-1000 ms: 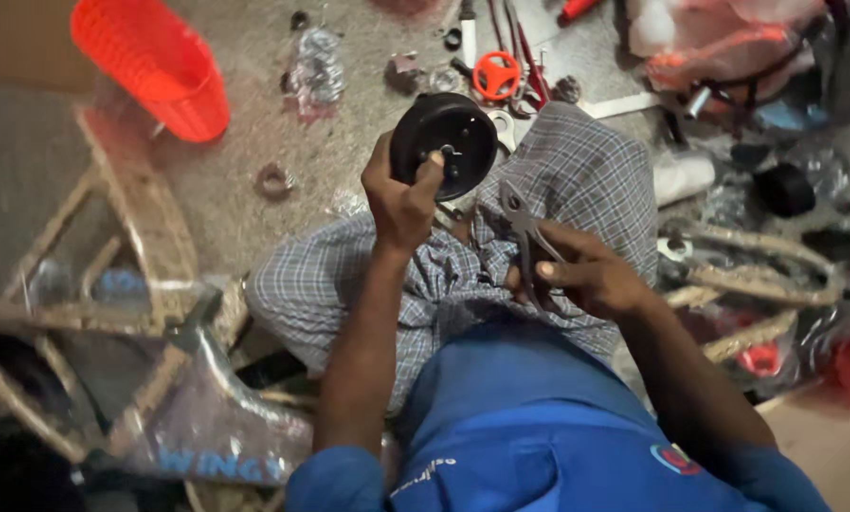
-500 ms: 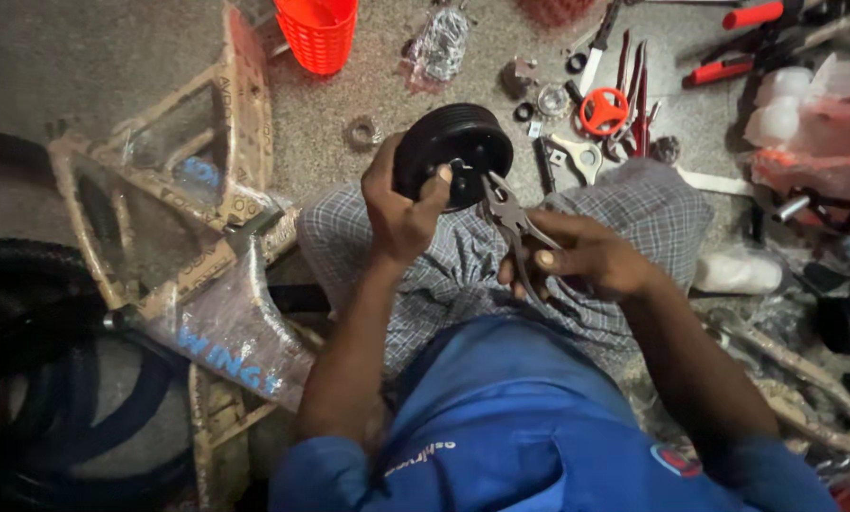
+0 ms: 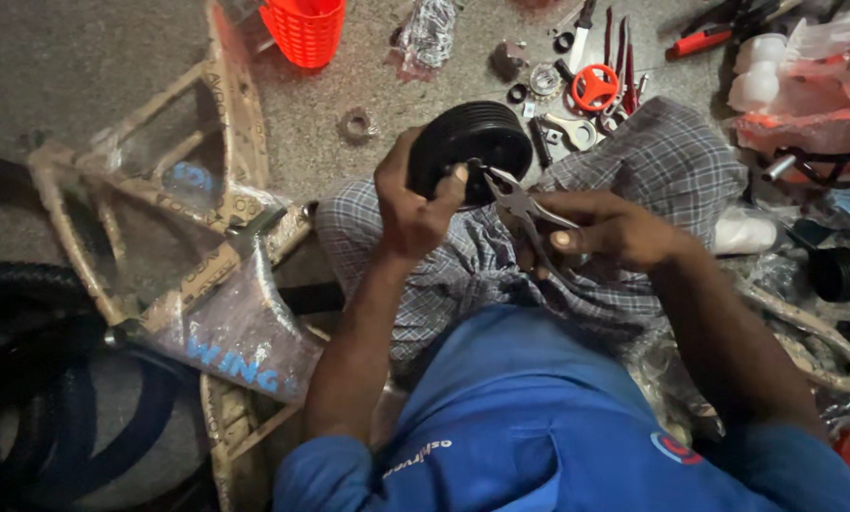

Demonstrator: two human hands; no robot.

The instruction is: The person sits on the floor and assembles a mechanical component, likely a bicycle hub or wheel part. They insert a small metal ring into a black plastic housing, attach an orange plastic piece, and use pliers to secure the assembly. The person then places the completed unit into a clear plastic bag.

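Note:
My left hand [image 3: 412, 204] grips a small black ribbed wheel [image 3: 470, 142] held on edge above my lap. My right hand [image 3: 607, 230] is closed around the handles of metal pliers [image 3: 518, 206]. The plier jaws point up-left and touch the hub of the wheel, right beside my left thumb. My legs are covered with a checked cloth [image 3: 671, 171], and I wear a blue shirt.
A bicycle frame wrapped in paper and plastic [image 3: 193, 256] lies on the floor at left, beside black tyres [image 3: 36, 379]. An orange basket [image 3: 304, 28] stands at the top. Loose tools, nuts and a red ring [image 3: 596, 87] are scattered behind the wheel. Bagged parts [image 3: 804, 95] sit at right.
The view has shifted so the frame and tyres show more at left. The plier jaws have come up against the wheel's hub. Both hands keep their hold.

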